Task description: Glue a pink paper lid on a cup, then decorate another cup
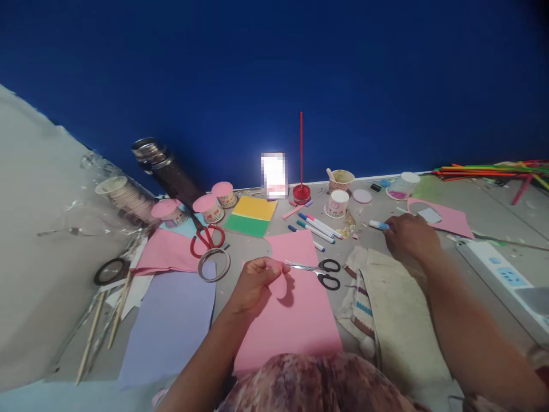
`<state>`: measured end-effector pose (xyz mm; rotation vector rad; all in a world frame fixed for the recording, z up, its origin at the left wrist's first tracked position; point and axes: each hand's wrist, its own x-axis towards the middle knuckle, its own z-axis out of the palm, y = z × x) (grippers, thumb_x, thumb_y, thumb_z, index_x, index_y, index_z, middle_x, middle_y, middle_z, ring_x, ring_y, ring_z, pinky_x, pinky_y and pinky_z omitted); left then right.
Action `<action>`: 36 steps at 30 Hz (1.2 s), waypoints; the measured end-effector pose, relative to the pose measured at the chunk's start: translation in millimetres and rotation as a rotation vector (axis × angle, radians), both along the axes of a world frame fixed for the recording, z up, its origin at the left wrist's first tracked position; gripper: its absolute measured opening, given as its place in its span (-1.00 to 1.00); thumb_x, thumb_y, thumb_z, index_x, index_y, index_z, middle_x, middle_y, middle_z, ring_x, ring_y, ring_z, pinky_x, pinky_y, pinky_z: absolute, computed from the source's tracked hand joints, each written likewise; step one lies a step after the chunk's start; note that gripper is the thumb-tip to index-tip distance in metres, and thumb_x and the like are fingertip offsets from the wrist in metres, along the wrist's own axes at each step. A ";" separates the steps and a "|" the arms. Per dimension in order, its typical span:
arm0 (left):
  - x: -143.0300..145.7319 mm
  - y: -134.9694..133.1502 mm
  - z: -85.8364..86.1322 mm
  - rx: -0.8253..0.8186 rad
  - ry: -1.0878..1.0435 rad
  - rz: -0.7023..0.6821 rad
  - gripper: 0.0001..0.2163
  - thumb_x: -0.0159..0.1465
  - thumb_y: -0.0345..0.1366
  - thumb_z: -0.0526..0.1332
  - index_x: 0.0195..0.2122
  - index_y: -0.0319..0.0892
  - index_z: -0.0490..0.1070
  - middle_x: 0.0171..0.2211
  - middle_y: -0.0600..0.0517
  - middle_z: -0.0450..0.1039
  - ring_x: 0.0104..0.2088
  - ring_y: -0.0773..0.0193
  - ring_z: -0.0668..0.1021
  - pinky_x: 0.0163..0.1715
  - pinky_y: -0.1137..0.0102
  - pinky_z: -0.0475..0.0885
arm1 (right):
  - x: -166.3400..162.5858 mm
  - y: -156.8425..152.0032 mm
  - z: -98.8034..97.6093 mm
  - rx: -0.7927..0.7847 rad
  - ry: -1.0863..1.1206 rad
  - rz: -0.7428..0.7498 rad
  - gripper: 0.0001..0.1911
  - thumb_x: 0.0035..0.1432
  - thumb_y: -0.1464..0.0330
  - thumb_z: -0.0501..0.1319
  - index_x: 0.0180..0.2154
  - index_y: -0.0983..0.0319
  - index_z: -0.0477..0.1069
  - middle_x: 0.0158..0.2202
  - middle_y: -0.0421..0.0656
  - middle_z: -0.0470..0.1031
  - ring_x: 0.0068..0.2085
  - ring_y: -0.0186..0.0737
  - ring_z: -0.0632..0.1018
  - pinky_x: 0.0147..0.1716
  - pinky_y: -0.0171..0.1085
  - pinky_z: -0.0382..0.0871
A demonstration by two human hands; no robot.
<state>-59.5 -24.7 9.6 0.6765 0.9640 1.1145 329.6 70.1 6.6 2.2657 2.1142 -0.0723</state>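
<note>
My left hand pinches a small round piece of pink paper above a large pink sheet. Just beside its fingertips lie black-handled scissors, resting on that sheet. Over on the right, my right hand is closed around one end of a white and light-blue glue stick, low over the table. A pink sheet with a round hole cut in it lies behind that hand. A beige cloth pouch sits below it.
Paper cups with pink tops, a dark flask and red scissors crowd the left. Markers and a white cup are mid-table. A power strip lies right. A blue wall rises behind.
</note>
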 end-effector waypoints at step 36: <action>17.5 3.6 12.6 0.236 0.485 0.023 -0.79 0.14 -0.16 0.45 -0.40 -0.23 0.67 -0.54 0.06 0.48 -0.51 0.37 0.39 -0.49 0.46 0.29 | -139.4 -82.5 31.2 0.187 0.803 0.760 -0.72 0.52 0.27 0.06 0.00 0.20 0.51 -0.17 -0.08 0.69 -0.19 -0.14 0.64 -0.21 -0.22 0.39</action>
